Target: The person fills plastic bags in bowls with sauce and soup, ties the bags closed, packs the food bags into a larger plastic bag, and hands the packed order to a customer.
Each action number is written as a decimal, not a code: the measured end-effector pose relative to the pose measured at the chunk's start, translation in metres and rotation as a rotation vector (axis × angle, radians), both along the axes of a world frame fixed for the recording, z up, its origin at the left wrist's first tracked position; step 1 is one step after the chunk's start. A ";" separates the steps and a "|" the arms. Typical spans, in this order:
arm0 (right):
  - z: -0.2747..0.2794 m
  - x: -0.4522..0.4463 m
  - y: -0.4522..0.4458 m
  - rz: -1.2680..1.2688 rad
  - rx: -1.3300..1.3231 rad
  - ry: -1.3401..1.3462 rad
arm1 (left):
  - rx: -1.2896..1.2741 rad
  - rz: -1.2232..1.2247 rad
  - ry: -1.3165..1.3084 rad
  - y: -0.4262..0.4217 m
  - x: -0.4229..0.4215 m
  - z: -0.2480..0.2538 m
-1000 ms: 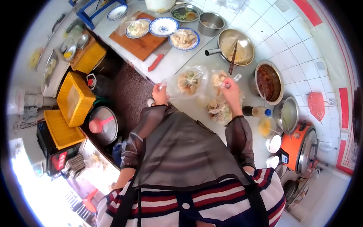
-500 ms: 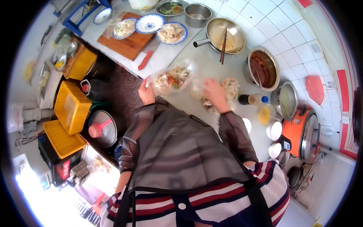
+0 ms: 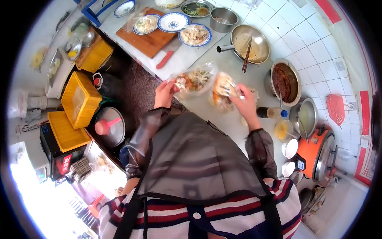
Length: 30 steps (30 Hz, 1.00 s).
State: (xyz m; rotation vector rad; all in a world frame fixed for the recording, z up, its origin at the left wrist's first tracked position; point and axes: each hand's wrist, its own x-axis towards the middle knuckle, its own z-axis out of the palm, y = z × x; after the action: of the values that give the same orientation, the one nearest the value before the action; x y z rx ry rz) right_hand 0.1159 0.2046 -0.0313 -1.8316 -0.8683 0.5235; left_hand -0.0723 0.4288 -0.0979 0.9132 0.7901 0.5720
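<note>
Three round blue-and-white plates (image 3: 173,22) are set on and beside a brown wooden cutting board (image 3: 155,43) at the upper left, with a red-handled knife (image 3: 164,59) lying just below. The left hand (image 3: 164,95) is closed on the left end of a clear, thin plastic bag of mixed pale and orange food (image 3: 195,81), which is stretched out over the pale grey counter (image 3: 259,72). To its right, a second clear plastic bag, filled with pale and orange-brown pieces (image 3: 223,92), is pinched near its right side by the right hand (image 3: 246,104). The hands are apart, each with its own bag; whether the two bags touch cannot be told, as the right one is blurred. Both bags can be judged light to moderately heavy, limp and slightly slippery, with film that could tear or spill if squeezed or pulled hard. The gathered plastic above the food would be the best place for a hold, with a palm beneath for the loose weight. Above them, brown chopsticks (image 3: 247,53) are rested in a round steel pan (image 3: 260,47). Farther right, a blue-capped bottle of dark liquid (image 3: 271,112) is laid on its side near the right hand.
</note>
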 end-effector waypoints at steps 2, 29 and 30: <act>-0.001 -0.008 0.042 0.020 0.260 -0.181 | -0.172 -0.123 -0.130 -0.002 0.005 0.013; -0.003 0.061 -0.010 -0.102 -0.312 -0.042 | -0.411 -0.167 -0.178 -0.001 -0.003 0.024; 0.007 0.044 0.008 -0.071 -0.029 -0.010 | -0.414 -0.180 -0.205 -0.002 -0.002 0.024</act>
State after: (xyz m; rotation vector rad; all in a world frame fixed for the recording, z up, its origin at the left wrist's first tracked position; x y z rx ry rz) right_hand 0.1599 0.2128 -0.0240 -1.8855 -0.8031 0.4846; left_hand -0.0743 0.4271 -0.0742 0.5271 0.6025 0.3202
